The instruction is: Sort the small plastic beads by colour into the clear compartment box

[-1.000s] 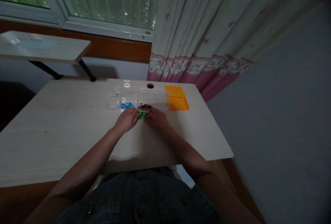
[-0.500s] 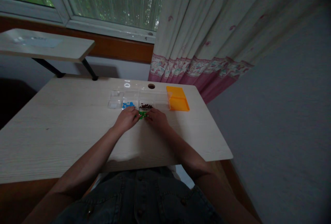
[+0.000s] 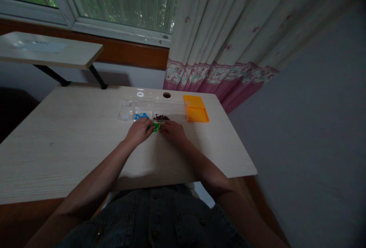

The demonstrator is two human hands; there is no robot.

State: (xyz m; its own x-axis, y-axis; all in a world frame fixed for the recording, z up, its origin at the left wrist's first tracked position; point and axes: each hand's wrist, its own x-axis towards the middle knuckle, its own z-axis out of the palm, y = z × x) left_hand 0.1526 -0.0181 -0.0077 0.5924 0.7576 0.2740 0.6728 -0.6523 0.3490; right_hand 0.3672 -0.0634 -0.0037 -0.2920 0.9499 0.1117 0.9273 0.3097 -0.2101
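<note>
Both my hands rest on a pale wooden table (image 3: pixel 71 141), close together. Between them lies a small heap of green pieces (image 3: pixel 156 126). My left hand (image 3: pixel 139 131) curls its fingers against the left side of the heap. My right hand (image 3: pixel 174 130) curls against its right side. Whether either hand pinches a piece is too small to tell. Just beyond the hands stands a clear compartment box (image 3: pixel 126 115). One compartment holds blue pieces (image 3: pixel 140 116) and another holds dark brown pieces (image 3: pixel 161 117).
An orange lid (image 3: pixel 195 108) lies to the right of the clear box. A round cable hole (image 3: pixel 166 95) is at the table's far edge. A second small table (image 3: pixel 48 51) stands at the back left under a window. A curtain (image 3: pixel 228 30) hangs at the right.
The hands stay around the green pieces with only slight finger movement. The view has shifted a little.
</note>
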